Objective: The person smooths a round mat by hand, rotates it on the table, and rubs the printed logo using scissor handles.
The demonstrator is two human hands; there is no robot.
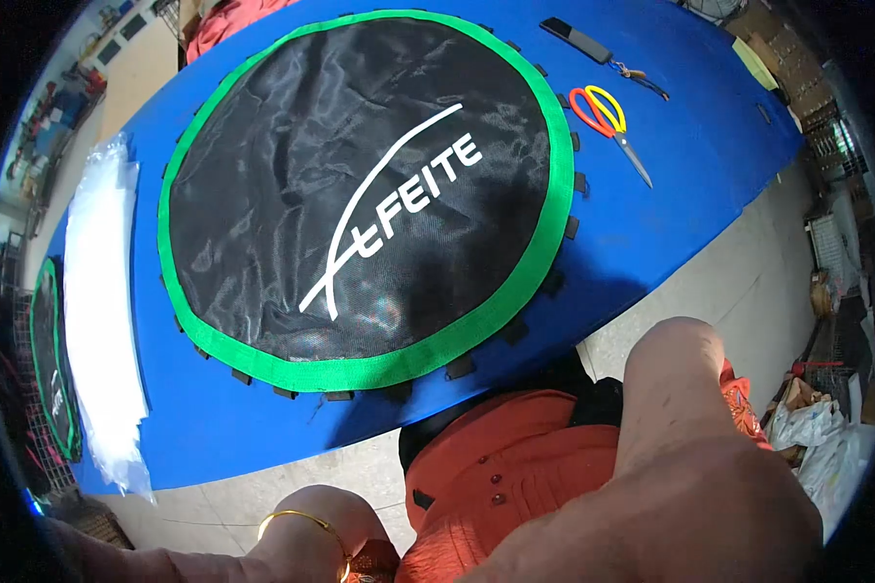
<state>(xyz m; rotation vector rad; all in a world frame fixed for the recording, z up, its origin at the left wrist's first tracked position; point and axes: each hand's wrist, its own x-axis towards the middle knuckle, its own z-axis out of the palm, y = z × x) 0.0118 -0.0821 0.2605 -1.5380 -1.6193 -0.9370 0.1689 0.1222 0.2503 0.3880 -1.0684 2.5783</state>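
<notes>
Both my arms are bent up close to the camera, and the hands themselves lie outside the picture. My left arm (326, 500) is at the bottom left, with a gold bracelet (311, 518) round it. At the lower right my right arm (676, 408) looms large, its elbow towards the table edge. Nearest to them on the blue table lies a round black mesh mat (262, 214) with a green border, white "FEITE" lettering and small black tabs round its rim. No hand touches it.
Scissors (612, 126) with red and yellow handles lie right of the mat, below a black-handled tool (576, 41). A stack of clear plastic bags (107, 321) covers the table's left end. Another green-rimmed mat (49, 360) stands beyond it. White plastic bags (807, 428) sit at the right.
</notes>
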